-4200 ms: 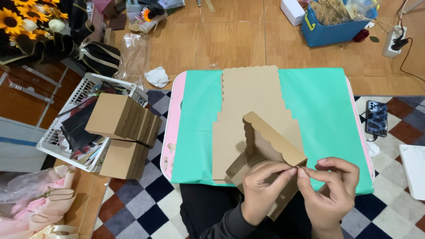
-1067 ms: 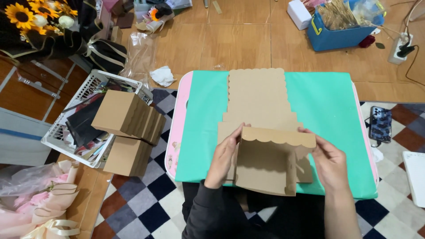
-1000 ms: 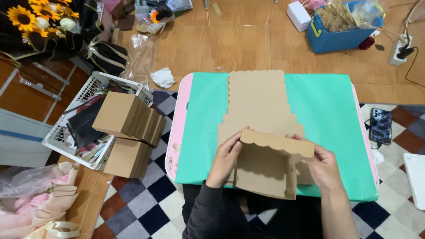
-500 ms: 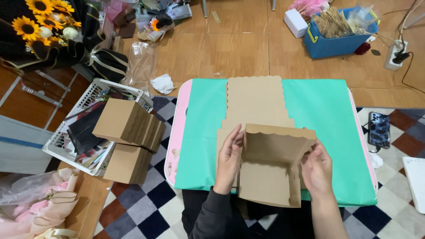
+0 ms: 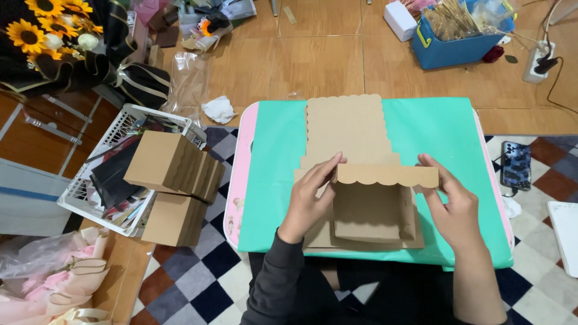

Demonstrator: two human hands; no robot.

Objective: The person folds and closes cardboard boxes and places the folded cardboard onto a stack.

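A brown cardboard box (image 5: 373, 210), half folded, sits on flat blanks (image 5: 346, 129) at the near edge of the teal surface (image 5: 274, 180). The left hand (image 5: 310, 195) and right hand (image 5: 454, 204) pinch the ends of its scalloped flap (image 5: 388, 175), which stands upright. The step looks like closing the walls; next the flap likely needs pressing down evenly. Finished boxes (image 5: 174, 165) are stacked to the left by a white basket (image 5: 105, 156).

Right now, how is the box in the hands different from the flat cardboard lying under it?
The box is folded up with standing walls; the flat cardboard lies spread on the green mat. The left hand and right hand hold the box; nothing holds the flat cardboard's far end. Both are plain brown with scalloped edges.
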